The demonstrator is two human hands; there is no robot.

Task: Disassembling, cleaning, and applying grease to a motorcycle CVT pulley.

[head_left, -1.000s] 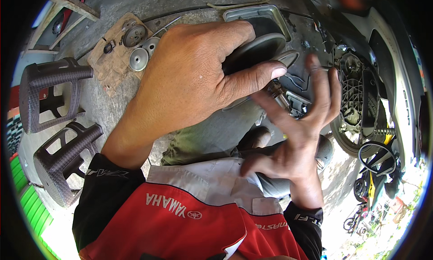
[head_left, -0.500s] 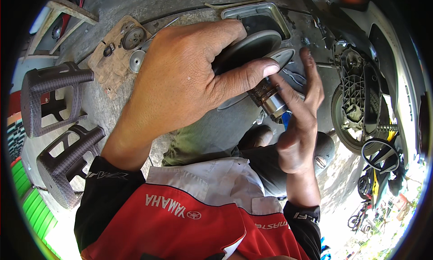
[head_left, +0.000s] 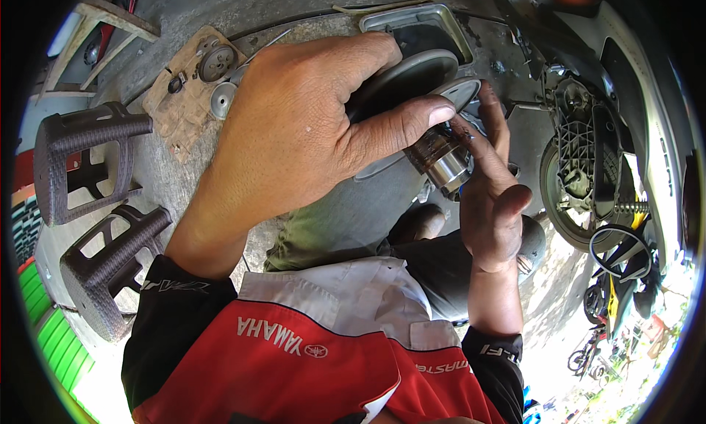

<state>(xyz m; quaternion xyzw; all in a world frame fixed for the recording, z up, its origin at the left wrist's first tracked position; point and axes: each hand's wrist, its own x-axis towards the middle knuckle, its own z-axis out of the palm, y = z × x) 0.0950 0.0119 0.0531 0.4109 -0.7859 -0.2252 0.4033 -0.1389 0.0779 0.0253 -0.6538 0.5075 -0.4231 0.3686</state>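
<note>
My left hand [head_left: 294,122] grips a scooter's driven pulley [head_left: 430,69], its thumb pressed against the near disc. Two round metal discs stand apart with a dark gap between them. From the near disc a short hub [head_left: 447,168] sticks out, brown and greasy by the disc and shiny at its end. My right hand [head_left: 491,211] is beside the hub with its fingers stretched out and the thumb apart. Its fingertips are at the hub and the near disc's edge, smudged with dark grease. The left fingers behind the pulley are hidden.
Cardboard [head_left: 180,108] with round metal parts lies on the floor at far left. Two dark plastic stools [head_left: 110,251] stand at left. A metal tray [head_left: 463,38] sits beyond the pulley. To the right is a scooter with its engine case [head_left: 577,148] opened.
My right hand has turned, its thumb now spread outward, and its fingers have shifted up toward the near disc's edge. The left hand and pulley have stayed in place.
</note>
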